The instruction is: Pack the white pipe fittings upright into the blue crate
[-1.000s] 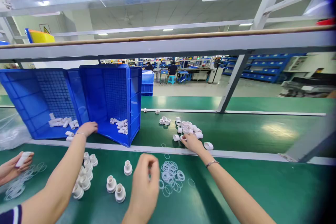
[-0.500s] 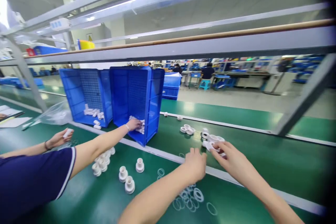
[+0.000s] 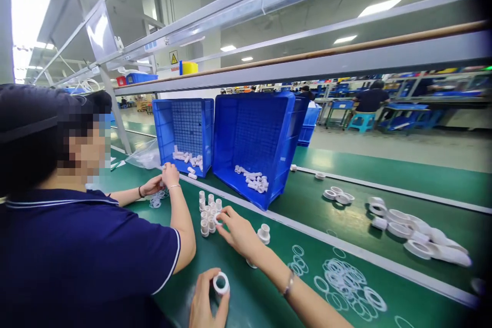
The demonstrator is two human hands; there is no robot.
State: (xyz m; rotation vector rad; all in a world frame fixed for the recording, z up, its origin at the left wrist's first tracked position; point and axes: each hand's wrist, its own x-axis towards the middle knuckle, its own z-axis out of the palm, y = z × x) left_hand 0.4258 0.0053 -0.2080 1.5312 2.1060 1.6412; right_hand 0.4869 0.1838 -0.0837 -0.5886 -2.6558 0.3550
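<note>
Near the bottom edge, my left hand [image 3: 207, 302] is closed around a white plastic ring [image 3: 221, 284], its round opening facing up toward me. My right hand [image 3: 241, 233] reaches across to a group of upright white tubular fittings [image 3: 208, 208]. Its thumb and index finger close on a white plastic fitting [image 3: 218, 219] at the group's right edge. Just behind my right wrist stands another white flanged fitting [image 3: 263, 233]. Many thin clear sealing rings [image 3: 344, 279] lie in a loose pile to the right of my right forearm.
A co-worker [image 3: 96, 246] sits at left, hands together over clear rings. Two blue bins [image 3: 286, 154] on their sides hold small white tubes [image 3: 257, 182]. White collars [image 3: 400, 229] lie beyond the pale strip [image 3: 357, 254]. A metal rail [image 3: 307, 69] crosses above.
My view has turned left. Both my hands have moved left from the collars and clear rings to the fittings. The co-worker's hand has left the blue bin and joined the other hand.
</note>
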